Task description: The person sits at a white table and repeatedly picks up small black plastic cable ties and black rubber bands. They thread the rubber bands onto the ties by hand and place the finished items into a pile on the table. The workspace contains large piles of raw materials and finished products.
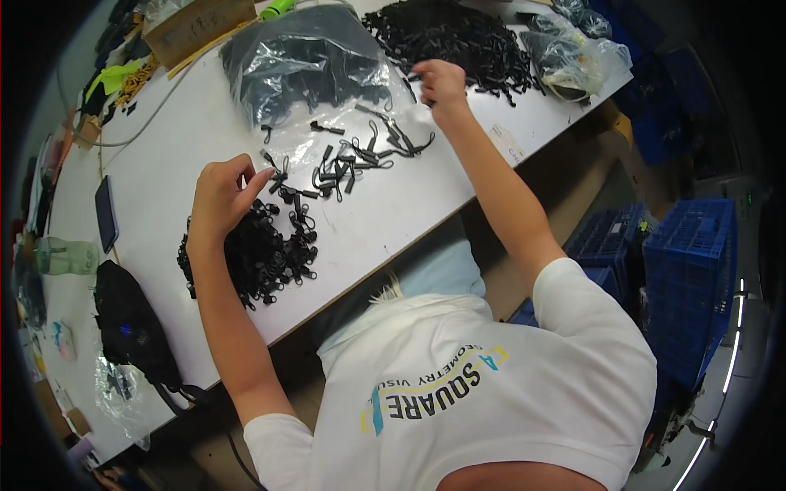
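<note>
Black looped pulls (pixel 350 181), scattered, black sliders (pixel 264 254), heaped

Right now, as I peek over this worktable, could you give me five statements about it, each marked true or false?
1. The left hand is near a pile of black zipper sliders. True.
2. A dark phone lies to the left of that hand. True.
3. The right hand is beside the phone. False: it is by the large black heap.
4. Blue plastic crates stand on the white table. False: they are beyond its right edge.
5. Loose black cord pulls lie between the hands. True.
</note>
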The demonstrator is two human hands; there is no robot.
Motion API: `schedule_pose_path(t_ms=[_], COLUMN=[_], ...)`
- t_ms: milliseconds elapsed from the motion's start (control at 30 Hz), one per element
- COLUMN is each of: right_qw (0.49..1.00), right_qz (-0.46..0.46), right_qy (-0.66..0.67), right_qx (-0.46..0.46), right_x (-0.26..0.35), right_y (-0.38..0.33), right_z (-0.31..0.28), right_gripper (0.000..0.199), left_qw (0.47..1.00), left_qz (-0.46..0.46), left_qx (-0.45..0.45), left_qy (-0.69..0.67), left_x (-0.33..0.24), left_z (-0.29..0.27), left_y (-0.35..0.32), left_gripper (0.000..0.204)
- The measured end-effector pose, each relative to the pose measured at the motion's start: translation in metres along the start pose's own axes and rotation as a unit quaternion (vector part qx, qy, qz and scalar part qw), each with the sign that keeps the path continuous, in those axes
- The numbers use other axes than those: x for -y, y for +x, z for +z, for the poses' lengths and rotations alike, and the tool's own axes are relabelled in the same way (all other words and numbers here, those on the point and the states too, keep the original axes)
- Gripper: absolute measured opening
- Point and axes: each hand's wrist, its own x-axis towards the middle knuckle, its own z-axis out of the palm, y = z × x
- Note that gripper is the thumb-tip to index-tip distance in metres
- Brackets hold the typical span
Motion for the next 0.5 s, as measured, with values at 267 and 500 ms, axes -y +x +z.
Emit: schedule_pose_path(t_ms=[267,500], right_qw=[0.960,0.945], right_qz=[-0.015,0.025], right_qy=[0.193,0.282], right_qx=[0.200,0.165], right_x=[0.008,-0.014], right_y=[-0.101,-0.124], right_z=[0.101,0.148], right_gripper=[0.011,0.007], left_qw=[0.997,0.960], left_qz=[0.028,-0.014], left_qx=[0.045,0.065], left_qy=[-0.054,-0.273], left_x=[-0.030,-0.018], left_z=[0.028,0.032], left_y=[0.002,0.003], left_gripper=[0.030,0.016])
